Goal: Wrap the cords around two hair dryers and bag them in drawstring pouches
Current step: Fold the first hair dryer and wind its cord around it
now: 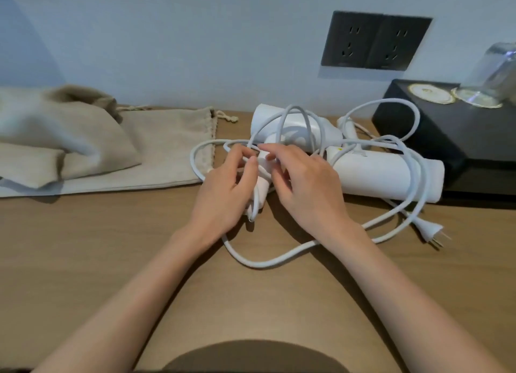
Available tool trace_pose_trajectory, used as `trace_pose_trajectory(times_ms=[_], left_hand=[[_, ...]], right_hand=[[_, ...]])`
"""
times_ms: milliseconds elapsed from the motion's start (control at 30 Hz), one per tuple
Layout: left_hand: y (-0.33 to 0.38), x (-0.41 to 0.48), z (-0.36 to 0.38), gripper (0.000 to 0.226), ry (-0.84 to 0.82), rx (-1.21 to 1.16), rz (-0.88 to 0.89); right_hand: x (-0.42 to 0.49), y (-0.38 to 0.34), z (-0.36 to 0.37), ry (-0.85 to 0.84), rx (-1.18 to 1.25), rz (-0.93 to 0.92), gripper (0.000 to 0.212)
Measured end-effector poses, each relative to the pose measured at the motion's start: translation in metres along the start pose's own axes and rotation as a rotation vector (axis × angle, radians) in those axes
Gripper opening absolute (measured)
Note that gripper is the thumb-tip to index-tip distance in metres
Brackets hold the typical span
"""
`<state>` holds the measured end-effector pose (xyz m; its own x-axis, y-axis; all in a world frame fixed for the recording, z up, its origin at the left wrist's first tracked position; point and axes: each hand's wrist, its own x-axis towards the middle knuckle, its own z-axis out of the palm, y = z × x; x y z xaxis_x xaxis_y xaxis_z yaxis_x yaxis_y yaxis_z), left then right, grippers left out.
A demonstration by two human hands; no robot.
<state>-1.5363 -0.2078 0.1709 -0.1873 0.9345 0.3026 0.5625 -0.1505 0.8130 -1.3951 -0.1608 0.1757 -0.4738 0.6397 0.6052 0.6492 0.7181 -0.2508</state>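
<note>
Two white hair dryers lie on the wooden table. The far hair dryer [296,126] points its handle toward me, and my left hand [226,188] grips that handle. My right hand [304,182] pinches the white cord [268,262] beside the handle top. The near hair dryer [391,174] lies on its side to the right with loose cord looped over it. A white plug [431,233] rests on the table at the right. Two beige drawstring pouches sit at the left: a flat pouch [167,149] and a crumpled pouch [69,132] on top of it.
A black box [435,126] stands at the right with a clear glass [491,73] and round coasters on it. A dark double wall socket [374,43] sits above the table. The cords form tangled loops around both dryers.
</note>
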Motion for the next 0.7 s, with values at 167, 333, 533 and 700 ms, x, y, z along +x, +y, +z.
trace_pose_trajectory(times_ms=[167,333,533,700], left_hand=[[0.003,-0.006,-0.001,0.023,0.02,-0.036,-0.006],[0.004,-0.019,-0.001,0.025,0.07,-0.082,-0.021],[0.006,-0.054,0.001,0.023,0.025,-0.005,0.079],[0.008,-0.083,-0.003,0.032,-0.082,0.053,0.149]], right_hand=[[-0.01,-0.006,-0.001,0.0,0.062,0.036,0.031],[-0.019,-0.015,-0.003,-0.004,0.184,0.106,0.027],[-0.04,-0.022,-0.014,-0.086,0.408,0.233,0.033],[-0.052,-0.021,-0.034,-0.157,0.688,0.301,0.034]])
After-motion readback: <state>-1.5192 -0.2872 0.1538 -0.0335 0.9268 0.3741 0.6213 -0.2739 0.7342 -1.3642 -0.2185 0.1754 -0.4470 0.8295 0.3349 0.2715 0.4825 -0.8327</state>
